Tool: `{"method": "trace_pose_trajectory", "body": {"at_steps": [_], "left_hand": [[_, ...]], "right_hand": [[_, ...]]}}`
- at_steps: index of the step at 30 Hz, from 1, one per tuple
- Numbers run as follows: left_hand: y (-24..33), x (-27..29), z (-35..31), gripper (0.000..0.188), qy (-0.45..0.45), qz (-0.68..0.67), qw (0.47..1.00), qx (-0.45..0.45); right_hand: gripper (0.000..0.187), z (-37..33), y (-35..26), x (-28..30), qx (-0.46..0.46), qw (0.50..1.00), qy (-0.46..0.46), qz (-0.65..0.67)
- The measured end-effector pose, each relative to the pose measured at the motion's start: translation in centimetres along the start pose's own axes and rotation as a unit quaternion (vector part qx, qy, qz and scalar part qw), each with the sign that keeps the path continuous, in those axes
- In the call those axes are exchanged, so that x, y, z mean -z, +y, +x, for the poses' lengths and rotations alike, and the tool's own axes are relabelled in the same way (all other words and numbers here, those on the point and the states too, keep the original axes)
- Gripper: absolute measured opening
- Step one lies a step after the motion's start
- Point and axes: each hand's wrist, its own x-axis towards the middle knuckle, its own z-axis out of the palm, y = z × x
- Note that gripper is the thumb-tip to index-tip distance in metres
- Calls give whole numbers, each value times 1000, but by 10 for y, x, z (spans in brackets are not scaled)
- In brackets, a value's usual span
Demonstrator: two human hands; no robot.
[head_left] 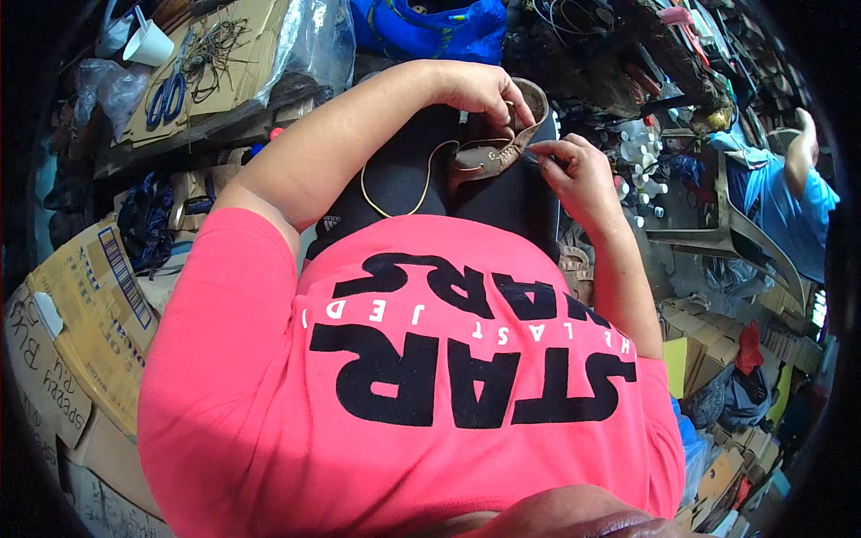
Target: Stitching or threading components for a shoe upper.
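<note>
A brown shoe (482, 161) lies across my lap, on dark trousers, its open top toward me. From its side a thin tan lace (368, 186) runs out and loops down over my left thigh. My left hand (480, 92) reaches over from the far side, fingers curled at the shoe's collar and partly inside it. At the shoe's right edge is my right hand (581, 182), thumb and forefinger pinched together. Whatever thin thing may be between those fingertips is too small to make out.
Blue-handled scissors (167, 99) lie on cardboard at the far left, beside a white cup (149, 43). A blue bag (430, 31) stands ahead. Small bottles (641, 166) and a chair (735, 238) are on the right, near a person in blue (785, 211). Cardboard boxes (94, 296) flank my left.
</note>
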Motion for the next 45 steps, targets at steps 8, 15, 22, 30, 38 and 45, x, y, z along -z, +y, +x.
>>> {"method": "trace_pose_trajectory", "body": {"at_steps": [8,15,22,30,38,45], "left_hand": [[0,0,6,33,-5,-13,1000,-25],[-5,7,20,31,-22,62,995,-75],[-8,7,23,38,-31,47,996,-72],[-14,4,22,39,18,42,995,-90],[-4,2,13,39,50,81,993,-75],[-5,11,-13,34,284,269,917,-79]], "right_hand": [[14,-7,10,-27,38,993,112,4],[21,6,50,-24,-38,958,-33,283],[21,14,57,-16,-49,932,-113,340],[18,8,47,-38,-6,971,50,234],[12,16,17,-23,107,990,95,19],[16,16,16,-19,100,992,61,39]]}}
